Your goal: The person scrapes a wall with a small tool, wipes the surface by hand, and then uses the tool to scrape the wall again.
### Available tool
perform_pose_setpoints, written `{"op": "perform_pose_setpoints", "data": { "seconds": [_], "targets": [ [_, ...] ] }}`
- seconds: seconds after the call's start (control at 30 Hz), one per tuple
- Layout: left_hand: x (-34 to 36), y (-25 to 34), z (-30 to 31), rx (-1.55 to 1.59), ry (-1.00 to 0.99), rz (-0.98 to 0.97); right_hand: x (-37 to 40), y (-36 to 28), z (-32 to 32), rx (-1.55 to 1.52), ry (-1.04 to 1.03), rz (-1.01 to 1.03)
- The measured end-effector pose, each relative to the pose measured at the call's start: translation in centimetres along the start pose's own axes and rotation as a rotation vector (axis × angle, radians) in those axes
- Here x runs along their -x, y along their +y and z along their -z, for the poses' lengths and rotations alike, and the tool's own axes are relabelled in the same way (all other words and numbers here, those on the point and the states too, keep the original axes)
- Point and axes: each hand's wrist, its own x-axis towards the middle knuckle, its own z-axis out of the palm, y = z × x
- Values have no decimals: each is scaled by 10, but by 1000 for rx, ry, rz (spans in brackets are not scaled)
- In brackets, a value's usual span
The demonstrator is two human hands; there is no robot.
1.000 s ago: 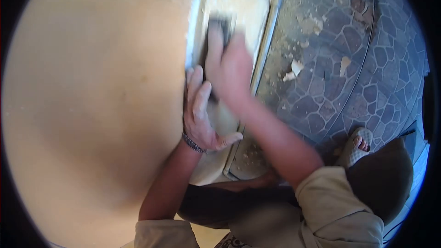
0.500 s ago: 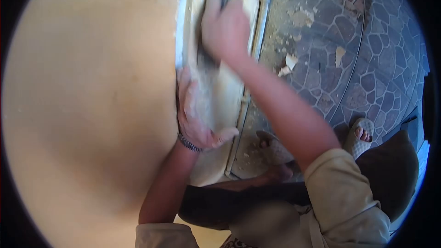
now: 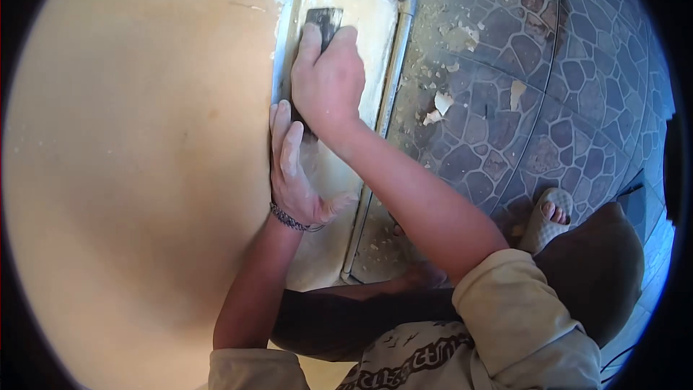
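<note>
My right hand (image 3: 330, 83) is closed around a dark, long sanding block (image 3: 325, 20), which lies against the pale, narrow wall face (image 3: 372, 22). The block's far end shows beyond my thumb and fingers; much of its middle is hidden under the hand. Just below it, my left hand (image 3: 294, 173) rests with fingers stretched along the wall's corner edge and the thumb held out to the side. Whitish dust coats the left fingers. A light straight strip (image 3: 286, 36) runs up that corner from near the left fingertips.
A broad beige wall (image 3: 144, 137) fills the left side. Along the narrow face's other edge runs a thin pipe (image 3: 395, 72). White flakes (image 3: 440, 105) and crumbs lie on the stone-patterned floor (image 3: 498, 87). A sandalled foot (image 3: 546, 220) is at the right.
My right hand and the block have slid down the narrow face, closer to my left hand. The left hand keeps its place on the corner. The whole view has shifted slightly.
</note>
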Motion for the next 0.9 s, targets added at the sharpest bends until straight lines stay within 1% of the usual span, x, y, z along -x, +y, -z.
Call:
{"op": "perform_pose_setpoints", "data": {
  "seconds": [0.13,0.17,0.2,0.27,0.3,0.33,0.37,0.4,0.47,0.5,0.53,0.57,0.6,0.63,0.7,0.77,0.8,0.83,0.87,0.9],
  "targets": [
    [6,7,4,-27,-44,23,-31,13,1,53,23,76],
    [7,7,3,-22,-45,28,-49,18,-1,73,52,-11],
    [4,5,2,-26,-32,16,-63,9,6,-2,-1,-166],
    [2,7,2,-28,-17,21,-38,-4,-1,21,27,-92],
    [0,9,3,-21,-16,24,-14,-12,-1,22,1,-89],
    [0,9,3,-11,-25,35,2,-10,2,3,-77,-56],
    [4,6,-1,34,14,24,-1,-8,3,42,-82,-33],
    [3,5,0,-12,-4,8,-7,-4,3,78,-93,-7],
    [5,9,3,-108,-26,-13,-22,19,8,164,-126,-26],
    [3,12,2,-81,-15,-12,-39,49,10,142,-21,-116],
    [1,11,0,-95,3,0,-64,65,13,99,88,-181],
    [5,11,-2,-107,9,17,-80,57,32,69,105,-111],
    [11,18,-3,-104,-3,43,-86,53,52,51,129,-64],
    [13,34,-7,-92,60,102,-86,51,64,34,90,-78],
    [22,57,-13,17,-5,205,-88,44,81,17,-7,-79],
    [24,70,-14,110,-92,297,-78,38,95,-339,-197,-215],
    [18,73,-14,234,-95,397,-69,37,101,-518,-298,-286],
    [11,76,-12,359,-98,499,-58,30,109,-612,-371,-328],
    [5,78,-8,485,-99,604,-51,29,111,-619,-408,-352],
    [-5,81,-3,523,-117,686,-45,28,112,-624,-449,-374]
  ]
}}
